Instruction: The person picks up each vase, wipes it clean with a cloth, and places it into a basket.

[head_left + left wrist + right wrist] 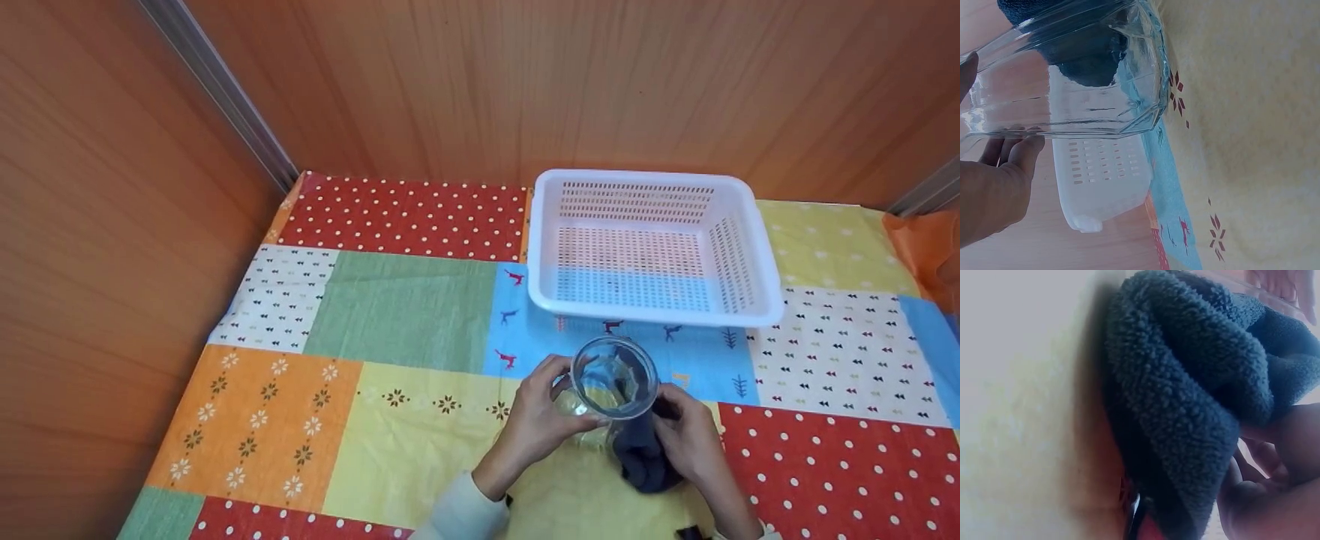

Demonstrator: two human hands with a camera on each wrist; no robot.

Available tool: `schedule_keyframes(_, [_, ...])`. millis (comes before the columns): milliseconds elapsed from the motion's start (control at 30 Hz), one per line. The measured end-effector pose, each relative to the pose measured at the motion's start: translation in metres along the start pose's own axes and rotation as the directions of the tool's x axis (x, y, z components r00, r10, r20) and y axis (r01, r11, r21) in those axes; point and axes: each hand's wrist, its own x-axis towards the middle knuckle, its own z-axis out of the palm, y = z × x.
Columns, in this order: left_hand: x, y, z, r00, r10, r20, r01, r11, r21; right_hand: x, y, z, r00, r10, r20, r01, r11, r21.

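A clear glass jar [592, 431] with a wide round mouth stands between the two hands, low over the yellow patch of the tablecloth. My left hand [536, 412] grips it near the rim from the left, thumb at the front and fingers behind. At its right side, my right hand [686, 431] holds a dark blue-grey towel [645, 457] bunched against the glass. The fluffy folds of the towel [1185, 382] fill the right wrist view and hide part of the fingers. Through the glass in the left wrist view, the dark towel [1086, 53] shows.
A white plastic basket [656, 319] with slotted sides sits just beyond the hands, and its inside shows only the perforated bottom. A patchwork tablecloth [420, 315] covers the table. Wood-grained panels [480, 90] rise at the back and left.
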Motion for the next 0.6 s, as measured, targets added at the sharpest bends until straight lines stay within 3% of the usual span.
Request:
schedule_keyframes(267, [0.000, 0.000, 0.000, 1.000, -0.010, -0.008, 0.010, 1.000, 0.001, 0.002, -0.006, -0.001, 1.000, 0.020, -0.006, -0.019, 0.998, 0.059])
schedule_keyframes(600, [0.001, 0.000, 0.001, 1.000, 0.006, -0.007, -0.005, 1.000, 0.011, 0.001, -0.044, -0.016, 0.998, 0.002, -0.063, 0.011, 0.980, 0.201])
